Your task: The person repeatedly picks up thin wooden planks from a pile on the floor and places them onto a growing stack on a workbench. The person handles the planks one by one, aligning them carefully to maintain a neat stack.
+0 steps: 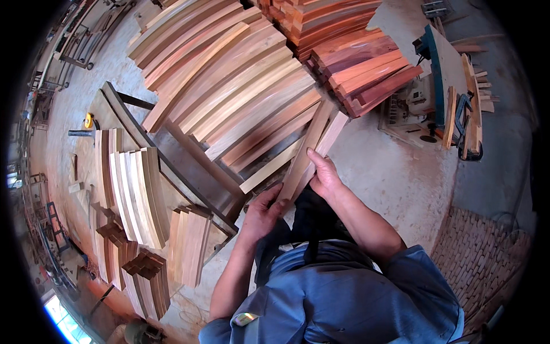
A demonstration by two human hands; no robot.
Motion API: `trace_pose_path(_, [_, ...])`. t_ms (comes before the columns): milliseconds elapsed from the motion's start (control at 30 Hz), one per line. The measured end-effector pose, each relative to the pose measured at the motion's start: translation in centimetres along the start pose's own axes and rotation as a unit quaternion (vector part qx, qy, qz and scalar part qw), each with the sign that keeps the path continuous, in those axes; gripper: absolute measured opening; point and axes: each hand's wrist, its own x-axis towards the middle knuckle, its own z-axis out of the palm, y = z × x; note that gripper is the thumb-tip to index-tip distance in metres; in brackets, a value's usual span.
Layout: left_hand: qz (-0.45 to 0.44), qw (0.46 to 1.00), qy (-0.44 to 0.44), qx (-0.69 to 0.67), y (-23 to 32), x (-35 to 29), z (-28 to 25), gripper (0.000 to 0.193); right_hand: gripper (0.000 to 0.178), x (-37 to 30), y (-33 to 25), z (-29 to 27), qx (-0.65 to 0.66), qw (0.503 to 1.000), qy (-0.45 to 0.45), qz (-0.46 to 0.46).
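Observation:
A pair of long, narrow wooden slats is held at a slant in front of my body, a brownish slat on the left and a pinker slat beside it. Their far ends spread slightly apart. My left hand is closed around the near end. Farther up, my right hand grips the right edge, its thumb lying over the wood. Just beyond my hands lies a wide stack of pale slats, with one slat resting crosswise on top.
Reddish wood pieces are piled beyond the stack. On the left, a dark-edged table bears bundles of pale slats and a yellow tape measure. A bench with a teal edge stands at right, near a brick-patterned surface.

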Motion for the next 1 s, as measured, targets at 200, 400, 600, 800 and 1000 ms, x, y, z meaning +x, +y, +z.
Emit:
trace_pose_path(200, [-0.015,1.0,-0.012,-0.019,0.3,-0.3,-1.1,0.048,0.046,0.1,0.6,-1.1,0.0,0.999,0.033,0.017])
trace_pose_path(400, [0.003,0.963,0.256,0.09,-5.8,4.3,-7.3,0.034,0.052,-0.8,0.0,-0.8,0.006,0.999,0.046,0.004])
trace_pose_path(600, [-0.009,0.95,0.289,0.118,-11.0,8.8,-8.4,0.027,0.054,-0.8,0.0,-1.5,0.019,0.999,0.038,0.008])
trace_pose_path(800, [-0.05,0.933,0.334,0.124,-8.8,8.9,-7.1,0.031,0.054,-1.7,-0.6,-0.9,0.005,0.998,0.061,0.003])
trace_pose_path(1000, [-0.003,0.88,0.342,0.33,-5.1,7.1,-5.7,0.03,0.054,-1.5,-0.3,-1.1,0.001,0.996,0.086,0.001])
